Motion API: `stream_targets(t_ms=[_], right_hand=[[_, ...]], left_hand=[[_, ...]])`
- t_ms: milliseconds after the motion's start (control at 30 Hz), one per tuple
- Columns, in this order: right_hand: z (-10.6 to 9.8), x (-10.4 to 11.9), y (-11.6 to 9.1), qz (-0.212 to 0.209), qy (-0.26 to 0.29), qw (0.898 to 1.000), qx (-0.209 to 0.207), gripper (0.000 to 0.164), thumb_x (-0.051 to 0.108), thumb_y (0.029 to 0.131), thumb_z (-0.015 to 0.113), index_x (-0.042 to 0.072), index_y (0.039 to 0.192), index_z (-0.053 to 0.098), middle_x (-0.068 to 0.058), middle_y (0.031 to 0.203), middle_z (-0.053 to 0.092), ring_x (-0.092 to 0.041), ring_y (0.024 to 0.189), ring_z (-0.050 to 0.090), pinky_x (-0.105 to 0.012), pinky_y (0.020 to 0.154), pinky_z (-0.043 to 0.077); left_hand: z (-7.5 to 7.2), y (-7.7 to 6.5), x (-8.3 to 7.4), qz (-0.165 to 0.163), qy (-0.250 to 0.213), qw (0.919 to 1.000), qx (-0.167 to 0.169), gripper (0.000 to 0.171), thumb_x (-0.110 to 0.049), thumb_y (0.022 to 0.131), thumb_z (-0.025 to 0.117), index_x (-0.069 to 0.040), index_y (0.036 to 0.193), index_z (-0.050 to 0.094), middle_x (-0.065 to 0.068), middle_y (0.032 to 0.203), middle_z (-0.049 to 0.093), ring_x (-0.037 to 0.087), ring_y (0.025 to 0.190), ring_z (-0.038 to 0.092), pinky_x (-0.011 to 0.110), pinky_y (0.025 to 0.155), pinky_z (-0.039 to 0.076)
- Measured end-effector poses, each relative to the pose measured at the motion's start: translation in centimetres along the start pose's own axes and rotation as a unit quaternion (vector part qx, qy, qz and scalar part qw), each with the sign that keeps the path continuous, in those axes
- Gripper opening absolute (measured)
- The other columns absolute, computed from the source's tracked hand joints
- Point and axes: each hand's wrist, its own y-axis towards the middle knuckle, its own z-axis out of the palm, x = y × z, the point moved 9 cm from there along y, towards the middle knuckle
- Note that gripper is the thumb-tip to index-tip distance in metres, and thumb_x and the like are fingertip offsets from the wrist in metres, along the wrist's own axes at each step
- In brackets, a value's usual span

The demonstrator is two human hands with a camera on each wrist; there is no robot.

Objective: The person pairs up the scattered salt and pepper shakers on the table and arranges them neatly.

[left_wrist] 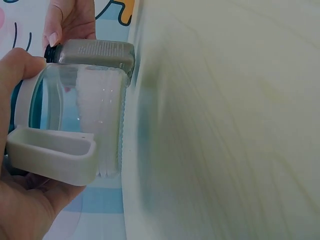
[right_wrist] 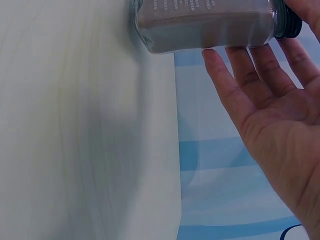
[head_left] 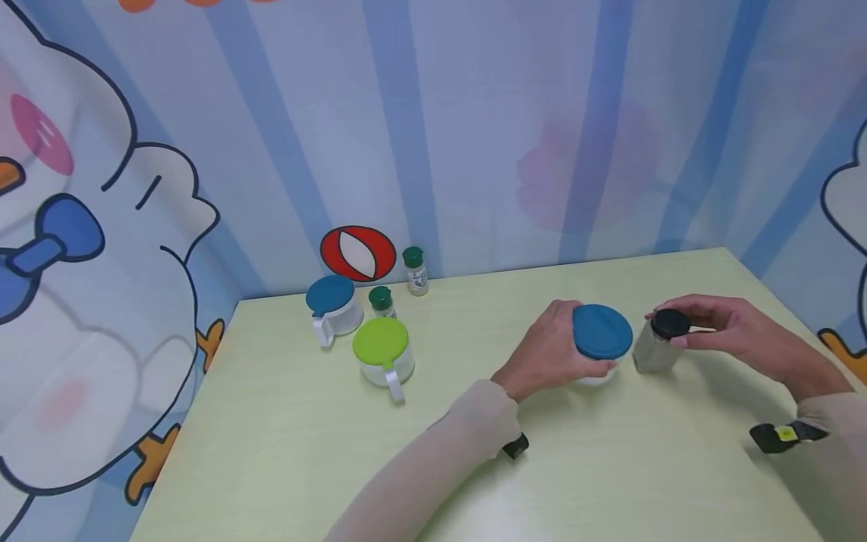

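Observation:
My left hand [head_left: 550, 350] grips a seasoning jar with a blue lid [head_left: 601, 331] near its top, thumb and fingers on either side. In the left wrist view this jar [left_wrist: 102, 115] is clear, with a white handle and white contents low inside. Just right of it, my right hand [head_left: 741, 331] holds a square glass spice bottle [head_left: 653, 355] by its black cap [head_left: 670, 323]. The right wrist view shows grey-brown powder inside the spice bottle [right_wrist: 205, 25], with small print on its side. The bottle stands close beside the blue-lidded jar.
At the left of the table [head_left: 271, 452] are another blue-lidded jar [head_left: 345, 316] and a green-lidded jar [head_left: 382, 346], both with white handles. Two small green-capped shakers [head_left: 417, 280] stand near them. A patterned curtain [head_left: 474, 150] rises behind the table's back edge.

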Motion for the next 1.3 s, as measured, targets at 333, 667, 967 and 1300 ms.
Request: stream_targets(t_ms=[333,667,967,1300], right_hand=[[-0.1,-0.9,0.5,0.007,0.008,1.0,-0.001,0.045,0.015,0.099,0.067,0.011,0.142,0.056,0.004,0.134,0.066,-0.002,0.118,0.063,-0.026,0.088,0.057],[0.3,-0.4,0.5,0.005,0.023,0.999,0.025,0.048,0.012,0.1,0.065,0.01,0.146,0.051,0.007,0.137,0.063,0.0,0.12,0.061,-0.026,0.09,0.056],[0.6,-0.2,0.4,0.009,0.016,0.999,0.027,0.047,0.013,0.099,0.066,0.011,0.144,0.052,0.011,0.135,0.06,0.002,0.119,0.059,-0.026,0.088,0.056],[0.5,-0.4,0.0,0.008,0.005,1.0,0.03,0.047,0.016,0.1,0.065,0.01,0.145,0.051,0.012,0.134,0.059,0.003,0.117,0.058,-0.026,0.088,0.056]], left_hand=[[0.8,0.9,0.4,-0.006,0.024,0.9997,0.001,0.087,-0.056,0.078,0.08,-0.008,0.143,0.046,0.002,0.132,0.055,0.011,0.112,0.057,0.019,0.09,0.052],[1.4,1.5,0.0,-0.002,0.038,0.9993,0.004,0.085,-0.056,0.079,0.079,-0.007,0.141,0.048,0.002,0.13,0.056,0.009,0.11,0.056,0.017,0.089,0.051],[1.9,1.7,0.1,-0.019,0.055,0.9983,0.002,0.088,-0.057,0.08,0.078,-0.006,0.143,0.045,0.004,0.13,0.055,0.012,0.114,0.056,0.02,0.094,0.051],[2.3,1.6,-0.1,-0.024,0.077,0.9967,-0.009,0.09,-0.06,0.081,0.076,-0.004,0.144,0.043,0.006,0.131,0.054,0.014,0.115,0.056,0.023,0.096,0.052]])
